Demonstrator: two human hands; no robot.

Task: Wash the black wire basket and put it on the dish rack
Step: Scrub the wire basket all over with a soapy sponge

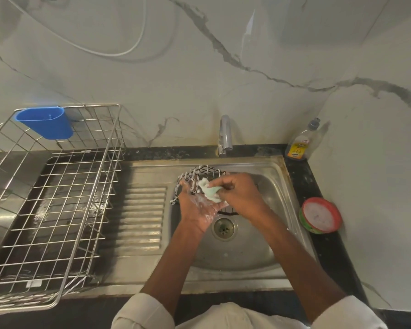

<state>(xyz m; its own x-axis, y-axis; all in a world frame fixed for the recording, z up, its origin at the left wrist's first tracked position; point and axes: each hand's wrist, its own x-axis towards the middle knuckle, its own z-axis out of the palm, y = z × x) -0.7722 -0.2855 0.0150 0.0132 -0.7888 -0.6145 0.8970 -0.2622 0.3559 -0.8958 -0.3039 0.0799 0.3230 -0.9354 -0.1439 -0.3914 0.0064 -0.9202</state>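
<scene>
The black wire basket (pixel 201 174), coated in white suds, is tilted over the steel sink (pixel 278 184), below the tap. My left hand (pixel 198 206) holds it from underneath, palm up and soapy. My right hand (pixel 239 192) presses a pale green sponge (pixel 210 191) against the basket's wires. Both hands hide much of the basket. The steel wire dish rack (pixel 57 198) stands on the counter at the left, holding no dishes.
A blue plastic cup (pixel 46 123) hangs on the rack's far rim. The tap (pixel 224 135) stands behind the sink. A dish soap bottle (pixel 300 142) and a red-rimmed soap tub (pixel 320 214) sit on the right counter. The ribbed drainboard (pixel 142 214) lies between rack and sink.
</scene>
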